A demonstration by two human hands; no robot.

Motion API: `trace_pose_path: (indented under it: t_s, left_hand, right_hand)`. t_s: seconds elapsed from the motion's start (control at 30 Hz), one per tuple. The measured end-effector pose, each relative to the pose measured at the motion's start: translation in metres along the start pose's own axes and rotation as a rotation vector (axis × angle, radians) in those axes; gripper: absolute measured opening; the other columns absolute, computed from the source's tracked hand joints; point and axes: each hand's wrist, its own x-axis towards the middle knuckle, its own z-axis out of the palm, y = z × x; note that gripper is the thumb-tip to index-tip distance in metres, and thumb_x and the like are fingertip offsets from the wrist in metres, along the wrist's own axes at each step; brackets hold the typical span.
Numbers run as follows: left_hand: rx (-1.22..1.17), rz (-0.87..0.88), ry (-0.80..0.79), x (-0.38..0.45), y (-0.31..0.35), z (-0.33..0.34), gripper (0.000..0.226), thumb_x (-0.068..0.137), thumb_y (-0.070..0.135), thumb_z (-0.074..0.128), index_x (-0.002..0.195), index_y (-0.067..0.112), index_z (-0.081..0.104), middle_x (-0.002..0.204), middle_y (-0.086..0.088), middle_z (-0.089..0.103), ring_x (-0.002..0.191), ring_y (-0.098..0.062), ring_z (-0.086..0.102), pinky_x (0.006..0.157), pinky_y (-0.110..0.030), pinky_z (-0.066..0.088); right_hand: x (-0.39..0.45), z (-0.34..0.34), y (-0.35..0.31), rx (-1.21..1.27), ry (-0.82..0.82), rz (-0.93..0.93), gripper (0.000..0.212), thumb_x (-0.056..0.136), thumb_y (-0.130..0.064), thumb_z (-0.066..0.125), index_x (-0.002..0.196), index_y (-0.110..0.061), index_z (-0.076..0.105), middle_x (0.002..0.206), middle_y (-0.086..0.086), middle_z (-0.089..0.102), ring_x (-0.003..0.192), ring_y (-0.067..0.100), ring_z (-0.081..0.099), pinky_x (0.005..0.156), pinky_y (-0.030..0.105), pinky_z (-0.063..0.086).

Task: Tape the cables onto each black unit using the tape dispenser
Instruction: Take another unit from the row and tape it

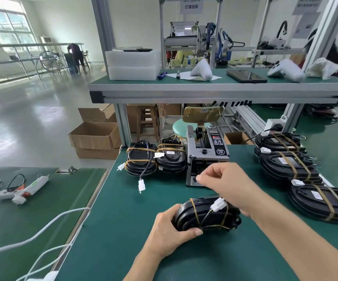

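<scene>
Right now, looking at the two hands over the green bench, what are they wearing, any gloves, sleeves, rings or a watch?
Nothing that shows. The left hand and right hand are both bare, with no gloves or finger cots. Both forearms are uncovered as far as the frame's edge, so no sleeve or cuff is in view. No ring, watch, wrist strap or marking can be seen on either one.

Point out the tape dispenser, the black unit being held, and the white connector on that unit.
tape dispenser (206, 153): head view, grey top near its knob.
black unit (194, 212): head view, top face by the left hand.
white connector (219, 204): head view, middle of the plug.
</scene>
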Motion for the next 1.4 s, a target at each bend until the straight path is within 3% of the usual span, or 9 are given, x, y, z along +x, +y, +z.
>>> trace_pose_path:
  t_s: [0.13,0.23,0.3,0.37,0.47,0.67,0.87,1.07,1.4]
  left_hand:
    - [-0.012,-0.005,0.000,0.000,-0.002,0.000,0.057,0.067,0.065,0.095,0.110,0.033,0.074,0.095,0.004,0.080,0.088,-0.016,0.075,0.084,-0.038,0.061]
    - [0.004,0.002,0.011,-0.001,-0.001,0.001,0.055,0.066,0.067,0.094,0.105,0.034,0.073,0.091,0.007,0.079,0.081,-0.008,0.071,0.077,-0.027,0.057]
    - [0.002,-0.007,0.008,0.000,-0.001,0.001,0.055,0.068,0.064,0.095,0.107,0.032,0.074,0.093,0.005,0.079,0.083,-0.009,0.072,0.079,-0.031,0.059]
    - [0.010,-0.008,0.008,0.000,-0.002,0.001,0.054,0.069,0.061,0.096,0.109,0.032,0.074,0.095,0.005,0.080,0.087,-0.013,0.074,0.082,-0.037,0.061]
    - [0.023,-0.001,0.015,0.000,-0.003,0.001,0.050,0.071,0.055,0.096,0.111,0.035,0.074,0.098,0.006,0.080,0.090,-0.013,0.075,0.085,-0.034,0.061]
    - [0.019,0.005,0.020,0.000,-0.003,0.001,0.052,0.071,0.053,0.097,0.115,0.034,0.075,0.100,0.007,0.081,0.093,-0.012,0.076,0.087,-0.034,0.061]
    - [0.022,-0.005,0.023,0.000,-0.003,0.001,0.052,0.071,0.053,0.096,0.113,0.031,0.075,0.097,0.006,0.081,0.090,-0.016,0.075,0.087,-0.040,0.061]
    - [0.014,-0.015,0.020,0.000,-0.002,0.001,0.056,0.071,0.058,0.096,0.114,0.030,0.075,0.098,0.004,0.081,0.091,-0.018,0.075,0.087,-0.043,0.061]
    - [0.034,-0.022,0.012,0.000,-0.001,0.001,0.053,0.070,0.057,0.096,0.110,0.030,0.074,0.094,0.005,0.079,0.087,-0.018,0.074,0.083,-0.040,0.061]
  right_hand:
    - [-0.028,0.024,0.016,0.040,0.073,0.021,0.017,0.086,-0.039,0.079,0.073,-0.029,0.074,0.103,-0.029,0.073,0.105,-0.003,0.065,0.099,0.037,0.049]
    - [-0.030,0.032,0.026,-0.002,0.150,0.025,0.015,0.088,-0.034,0.077,0.074,-0.037,0.074,0.128,-0.021,0.064,0.131,0.008,0.053,0.120,0.050,0.032]
    - [-0.030,0.033,0.028,0.002,0.177,0.016,0.018,0.088,-0.031,0.077,0.073,-0.041,0.074,0.133,-0.015,0.062,0.139,0.006,0.046,0.124,0.051,0.025]
    - [-0.031,0.032,0.030,0.008,0.191,0.008,0.021,0.089,-0.030,0.077,0.073,-0.043,0.074,0.139,-0.013,0.062,0.143,0.007,0.043,0.123,0.050,0.028]
    - [-0.031,0.032,0.032,0.015,0.192,0.006,0.022,0.089,-0.029,0.076,0.069,-0.039,0.074,0.139,-0.014,0.063,0.140,0.005,0.046,0.119,0.047,0.034]
    - [-0.030,0.034,0.036,0.005,0.191,0.026,0.026,0.088,-0.027,0.077,0.062,-0.021,0.074,0.138,-0.016,0.064,0.136,0.004,0.048,0.121,0.048,0.030]
    - [-0.030,0.036,0.034,-0.013,0.187,0.013,0.028,0.089,-0.024,0.076,0.062,-0.019,0.073,0.140,-0.014,0.063,0.118,-0.006,0.048,0.126,0.048,0.021]
    - [-0.033,0.037,0.030,-0.099,0.211,0.012,0.023,0.091,-0.025,0.073,0.068,-0.019,0.070,0.143,-0.012,0.061,0.114,-0.002,0.039,0.127,0.044,0.016]
    - [-0.036,0.038,0.025,-0.204,0.213,0.011,0.020,0.090,-0.025,0.072,0.072,-0.017,0.068,0.139,-0.008,0.064,0.110,-0.003,0.042,0.126,0.042,0.019]
